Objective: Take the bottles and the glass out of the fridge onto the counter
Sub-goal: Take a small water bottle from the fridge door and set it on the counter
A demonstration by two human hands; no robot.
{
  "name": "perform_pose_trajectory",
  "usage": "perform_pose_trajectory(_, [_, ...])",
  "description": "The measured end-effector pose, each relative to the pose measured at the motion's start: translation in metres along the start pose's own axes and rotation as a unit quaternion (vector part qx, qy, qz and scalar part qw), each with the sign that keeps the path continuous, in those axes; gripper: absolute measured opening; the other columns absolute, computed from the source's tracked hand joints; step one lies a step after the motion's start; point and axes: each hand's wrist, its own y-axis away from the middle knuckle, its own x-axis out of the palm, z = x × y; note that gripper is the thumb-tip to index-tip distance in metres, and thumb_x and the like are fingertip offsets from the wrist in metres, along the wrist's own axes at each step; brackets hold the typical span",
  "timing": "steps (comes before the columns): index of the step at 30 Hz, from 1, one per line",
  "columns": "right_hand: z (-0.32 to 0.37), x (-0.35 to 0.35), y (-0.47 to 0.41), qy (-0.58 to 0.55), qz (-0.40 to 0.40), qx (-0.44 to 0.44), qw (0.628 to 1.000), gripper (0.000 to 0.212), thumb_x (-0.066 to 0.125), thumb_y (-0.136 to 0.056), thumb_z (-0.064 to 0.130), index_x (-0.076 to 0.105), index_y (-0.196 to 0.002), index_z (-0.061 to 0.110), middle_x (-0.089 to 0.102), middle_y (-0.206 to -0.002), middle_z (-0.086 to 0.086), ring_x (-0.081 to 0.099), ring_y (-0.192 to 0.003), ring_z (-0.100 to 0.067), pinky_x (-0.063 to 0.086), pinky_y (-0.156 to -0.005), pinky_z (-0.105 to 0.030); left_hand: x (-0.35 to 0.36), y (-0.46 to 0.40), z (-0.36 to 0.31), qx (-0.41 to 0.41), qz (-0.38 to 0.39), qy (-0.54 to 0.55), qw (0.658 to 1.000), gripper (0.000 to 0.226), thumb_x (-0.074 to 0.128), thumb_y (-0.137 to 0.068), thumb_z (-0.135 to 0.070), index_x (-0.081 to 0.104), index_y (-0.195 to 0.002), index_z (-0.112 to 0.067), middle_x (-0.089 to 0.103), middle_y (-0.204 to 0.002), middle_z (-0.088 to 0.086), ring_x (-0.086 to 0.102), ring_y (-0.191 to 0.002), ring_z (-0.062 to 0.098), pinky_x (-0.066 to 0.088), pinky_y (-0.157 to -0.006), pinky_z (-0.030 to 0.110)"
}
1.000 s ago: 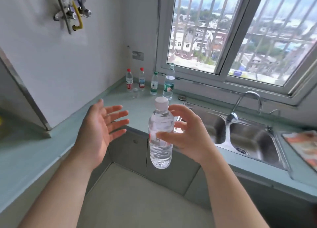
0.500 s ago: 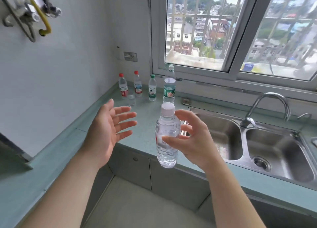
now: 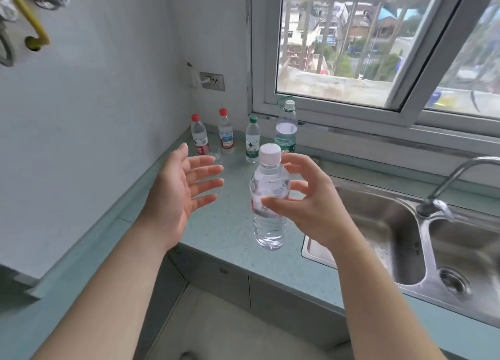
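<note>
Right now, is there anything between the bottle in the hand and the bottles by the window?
In the head view, only bare counter lies between the held bottle in the right hand and the standing bottles.

1. We see a pale, plain wall [image 3: 89, 110] filling the 9 to 11 o'clock side, with a wall socket [image 3: 212, 81] near the corner.
2. At 1 o'clock, a white-framed window [image 3: 335, 62] with bars lets in daylight; buildings and trees lie beyond.
3. A teal L-shaped counter [image 3: 230, 224] runs through the middle.
4. At 3 to 4 o'clock sits a steel double sink [image 3: 405, 240] with a curved tap [image 3: 457, 175].
5. Grey cabinet doors [image 3: 216, 281] stand below, above a light floor [image 3: 216, 330] at 6 o'clock.
</note>
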Motion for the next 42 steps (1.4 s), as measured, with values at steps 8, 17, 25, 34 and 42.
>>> perform_pose_trajectory(8, [-0.025, 0.064, -0.067, 0.014, -0.056, 0.040, 0.998, 0.062, 0.091, -0.076, 0.007, 0.062, -0.119, 0.041, 0.062, -0.117, 0.024, 0.067, -0.096, 0.007, 0.059, -0.076, -0.019, -0.056, -0.108, 0.012, -0.038, 0.047, 0.022, 0.998, 0.058, 0.033, -0.104, -0.056, 0.070, -0.119, -0.014, 0.079, -0.113, 0.007, 0.073, -0.109, 0.029, 0.054, -0.087, 0.044])
perform_pose_trajectory(17, [-0.064, 0.136, -0.138, 0.003, -0.139, 0.093, 0.986, 0.062, 0.089, -0.076, 0.001, 0.061, -0.118, 0.037, 0.060, -0.117, 0.021, 0.065, -0.091, 0.014, 0.054, -0.071, -0.009, -0.104, -0.222, 0.035, -0.113, 0.092, 0.023, 0.989, 0.060, 0.034, -0.103, -0.056, 0.069, -0.119, -0.010, 0.079, -0.114, 0.010, 0.072, -0.110, 0.031, 0.053, -0.087, 0.044])
perform_pose_trajectory(25, [-0.115, 0.142, -0.192, -0.017, -0.176, 0.111, 0.978, 0.063, 0.089, -0.074, 0.000, 0.061, -0.111, 0.043, 0.060, -0.119, 0.020, 0.066, -0.102, -0.009, 0.062, -0.088, -0.030, -0.093, -0.286, 0.052, -0.152, 0.084, -0.009, 0.985, 0.057, 0.035, -0.103, -0.054, 0.069, -0.117, -0.010, 0.078, -0.116, 0.012, 0.072, -0.109, 0.030, 0.052, -0.089, 0.043])
perform_pose_trajectory(34, [-0.177, 0.125, -0.271, -0.054, -0.154, 0.120, 0.979, 0.061, 0.087, -0.075, 0.000, 0.061, -0.112, 0.041, 0.062, -0.120, 0.016, 0.066, -0.101, -0.003, 0.061, -0.093, -0.034, -0.053, -0.340, 0.062, -0.184, 0.042, -0.036, 0.981, 0.055, 0.036, -0.103, -0.053, 0.069, -0.116, -0.011, 0.077, -0.117, 0.012, 0.072, -0.108, 0.029, 0.050, -0.093, 0.045])
perform_pose_trajectory(42, [-0.216, 0.117, -0.327, -0.066, -0.120, 0.121, 0.983, 0.058, 0.084, -0.077, -0.006, 0.057, -0.118, 0.024, 0.060, -0.119, 0.018, 0.063, -0.097, 0.012, 0.053, -0.085, -0.015, -0.027, -0.377, 0.072, -0.193, 0.010, -0.037, 0.980, 0.053, 0.038, -0.103, -0.055, 0.069, -0.115, -0.014, 0.079, -0.112, 0.007, 0.074, -0.098, 0.022, 0.051, -0.086, 0.040])
